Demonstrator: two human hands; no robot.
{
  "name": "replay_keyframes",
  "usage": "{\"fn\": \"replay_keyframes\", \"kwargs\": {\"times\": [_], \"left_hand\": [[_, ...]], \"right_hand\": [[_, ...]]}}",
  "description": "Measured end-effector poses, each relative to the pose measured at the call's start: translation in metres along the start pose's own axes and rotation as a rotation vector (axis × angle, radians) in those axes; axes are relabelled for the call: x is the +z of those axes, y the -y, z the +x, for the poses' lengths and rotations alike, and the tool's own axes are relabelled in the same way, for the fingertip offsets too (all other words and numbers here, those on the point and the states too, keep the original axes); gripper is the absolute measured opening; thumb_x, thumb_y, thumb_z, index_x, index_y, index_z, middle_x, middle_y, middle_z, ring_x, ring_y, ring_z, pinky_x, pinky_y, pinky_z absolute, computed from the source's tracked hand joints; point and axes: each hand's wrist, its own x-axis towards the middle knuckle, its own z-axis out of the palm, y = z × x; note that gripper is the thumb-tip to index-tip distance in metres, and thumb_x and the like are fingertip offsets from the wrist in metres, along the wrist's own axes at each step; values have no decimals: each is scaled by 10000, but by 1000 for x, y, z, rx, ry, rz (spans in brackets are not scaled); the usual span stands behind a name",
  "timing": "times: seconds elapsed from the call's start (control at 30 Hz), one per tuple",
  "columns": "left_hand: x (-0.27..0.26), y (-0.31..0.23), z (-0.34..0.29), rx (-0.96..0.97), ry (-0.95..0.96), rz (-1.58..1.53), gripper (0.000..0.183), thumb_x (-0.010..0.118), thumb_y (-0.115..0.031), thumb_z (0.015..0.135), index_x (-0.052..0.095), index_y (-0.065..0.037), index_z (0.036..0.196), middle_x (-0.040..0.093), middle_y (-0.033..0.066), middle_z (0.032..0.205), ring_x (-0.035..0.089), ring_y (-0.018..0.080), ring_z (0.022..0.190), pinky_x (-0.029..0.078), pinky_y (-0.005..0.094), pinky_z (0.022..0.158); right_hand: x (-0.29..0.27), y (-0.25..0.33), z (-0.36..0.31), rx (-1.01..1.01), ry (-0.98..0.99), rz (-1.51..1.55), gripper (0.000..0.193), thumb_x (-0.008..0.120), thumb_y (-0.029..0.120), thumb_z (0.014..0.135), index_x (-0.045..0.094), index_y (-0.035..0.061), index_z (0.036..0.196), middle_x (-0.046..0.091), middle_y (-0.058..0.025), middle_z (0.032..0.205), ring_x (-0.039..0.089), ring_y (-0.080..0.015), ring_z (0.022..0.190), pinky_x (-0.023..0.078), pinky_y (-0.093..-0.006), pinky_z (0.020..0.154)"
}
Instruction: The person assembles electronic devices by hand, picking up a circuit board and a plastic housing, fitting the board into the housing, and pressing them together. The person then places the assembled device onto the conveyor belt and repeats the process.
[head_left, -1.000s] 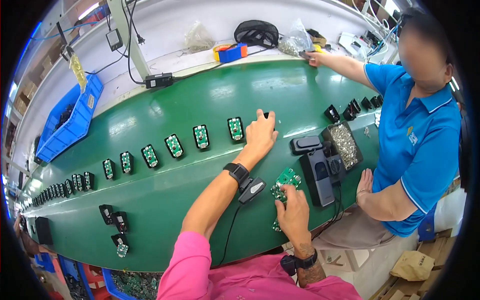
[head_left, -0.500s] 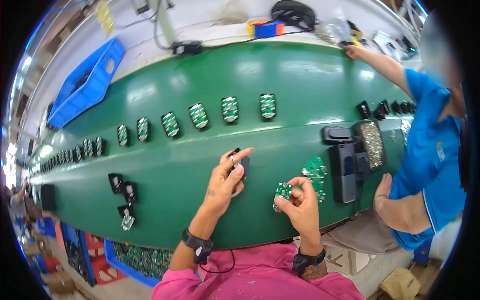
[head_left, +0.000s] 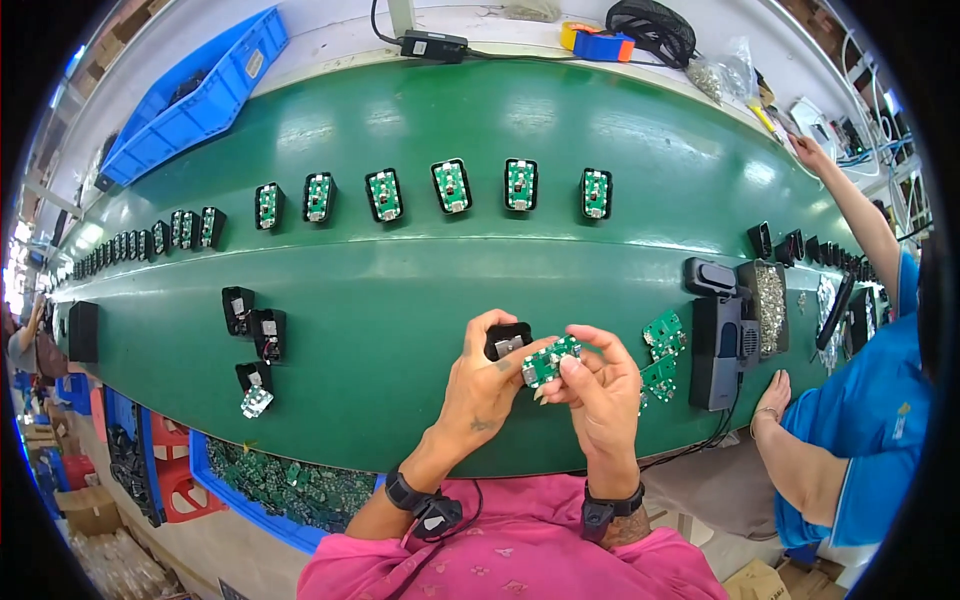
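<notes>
The left hand [head_left: 475, 385] and the right hand [head_left: 600, 395] have come together over the green table [head_left: 400, 290]; half a second ago they were apart, and a second ago the left was out by the end of the row while the right was at the loose boards. The left fingers are curled around a small, black, open-topped plastic housing [head_left: 505, 337] with a silvery piece inside. The right thumb and fingers pinch a small green circuit board [head_left: 548, 360] with silvery and white components, tilted face-up. The housing is just at the board's 10 o'clock, partly behind it; whether the two touch cannot be told. For the work in hand, this means one housing and one board are now side by side, the board apparently not yet seated. From the held board, the row of black housings fitted with green boards [head_left: 520, 185] runs from about 10 to just past 12 o'clock, loose green circuit boards [head_left: 662, 335] lie near at 3, and three black housings set apart from the row [head_left: 238, 310] lie at 9. A co-worker's hand [head_left: 770, 392] rests by the table's edge towards 4 o'clock.
</notes>
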Motion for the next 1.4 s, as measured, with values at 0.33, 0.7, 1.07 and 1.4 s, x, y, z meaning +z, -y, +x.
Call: {"fn": "replay_keyframes", "kwargs": {"times": [0.33,0.7,1.07,1.4], "left_hand": [[0,-9,2,-28,38,-118,542,689,-3,848,559,-117,1361,446,146,1327,633,293,1033,556,390,832],[-16,-5,8,-399,308,-972,642,674,-78,912,382,-48,1482,591,108,1274,588,195,1166,525,314,969],[4,7,2,-472,162,-938,462,567,-89,975,435,-48,1416,532,19,917,562,78,765,602,279,682],[-2,-1,-6,-348,69,-853,462,507,-47,981,444,-61,1438,644,97,1075,613,112,862,569,266,676]], "right_hand": [[-1,-7,-2,-82,59,-333,322,690,40,925,563,6,1219,575,34,702,472,-2,563,346,-179,485],[-12,-20,4,-252,-76,-621,320,751,66,864,611,-2,1143,579,26,750,492,-18,611,376,-185,518],[-2,-24,11,-438,-48,-689,149,695,39,862,745,19,1001,562,-160,1261,602,-241,1102,526,-334,885],[4,-47,2,-612,-49,-813,109,560,43,982,628,-41,969,470,-152,1322,587,-200,1022,519,-296,800]]}}
